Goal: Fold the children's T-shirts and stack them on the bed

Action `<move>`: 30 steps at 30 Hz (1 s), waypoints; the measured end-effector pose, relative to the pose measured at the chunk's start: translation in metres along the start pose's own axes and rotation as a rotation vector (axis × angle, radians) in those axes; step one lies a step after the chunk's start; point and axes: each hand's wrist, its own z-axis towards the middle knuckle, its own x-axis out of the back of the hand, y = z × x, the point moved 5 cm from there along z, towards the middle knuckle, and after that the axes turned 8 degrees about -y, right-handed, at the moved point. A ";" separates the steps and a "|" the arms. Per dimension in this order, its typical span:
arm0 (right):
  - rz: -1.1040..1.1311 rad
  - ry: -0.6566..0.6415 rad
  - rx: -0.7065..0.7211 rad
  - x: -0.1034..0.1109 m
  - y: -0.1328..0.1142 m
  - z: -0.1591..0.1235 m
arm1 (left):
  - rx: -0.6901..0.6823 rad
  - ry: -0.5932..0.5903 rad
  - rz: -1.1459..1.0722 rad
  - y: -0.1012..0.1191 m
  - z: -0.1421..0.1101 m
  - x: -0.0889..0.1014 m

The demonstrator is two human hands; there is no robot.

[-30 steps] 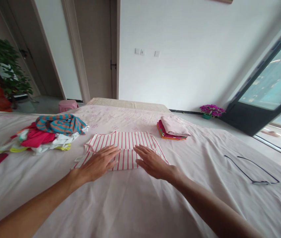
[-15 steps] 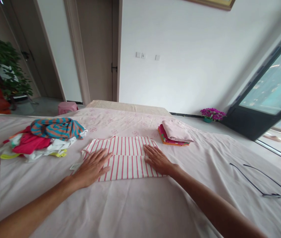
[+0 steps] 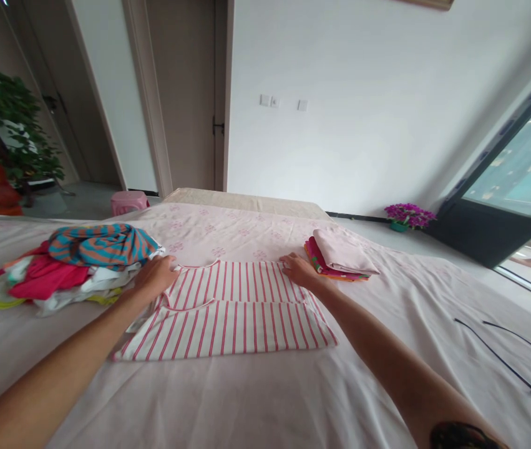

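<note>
A white sleeveless top with red stripes (image 3: 228, 327) lies folded on the bedsheet before me, with its curved neckline toward the left. My left hand (image 3: 158, 274) pinches the far left corner, fingers curled down at the cloth. At the far right corner my right hand (image 3: 300, 272) grips the same edge, its fingertips bent over the fabric. Both wrists are raised a little, and the near half of the top rests untouched. Beside my left hand is a heap of loose clothes (image 3: 66, 271), with a blue and orange striped piece (image 3: 106, 243) on top.
Right of my right hand sits a stack of folded clothes (image 3: 347, 252), pale pink uppermost. Eyeglasses (image 3: 511, 365) lie at the right on the pink sheet (image 3: 246, 405). Beyond the bed are a pink stool (image 3: 129, 202) and purple flowers in a pot (image 3: 408, 215).
My hands have gone from lying flat on the striped top to its far corners, where the fingers have closed. More of the top's near half and left neckline now shows.
</note>
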 end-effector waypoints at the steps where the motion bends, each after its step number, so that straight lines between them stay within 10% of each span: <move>1: -0.005 -0.005 0.010 0.001 -0.002 0.001 | 0.006 -0.025 -0.017 -0.002 0.002 -0.001; 9: 0.028 0.207 0.121 0.017 -0.014 -0.047 | -0.130 -0.043 -0.164 -0.008 -0.024 0.013; 16: 0.026 0.138 0.219 0.002 -0.015 -0.085 | -0.235 -0.040 -0.184 -0.006 -0.065 0.012; 30: -0.127 0.147 0.317 0.004 -0.027 -0.108 | -0.202 0.037 0.019 -0.001 -0.071 0.010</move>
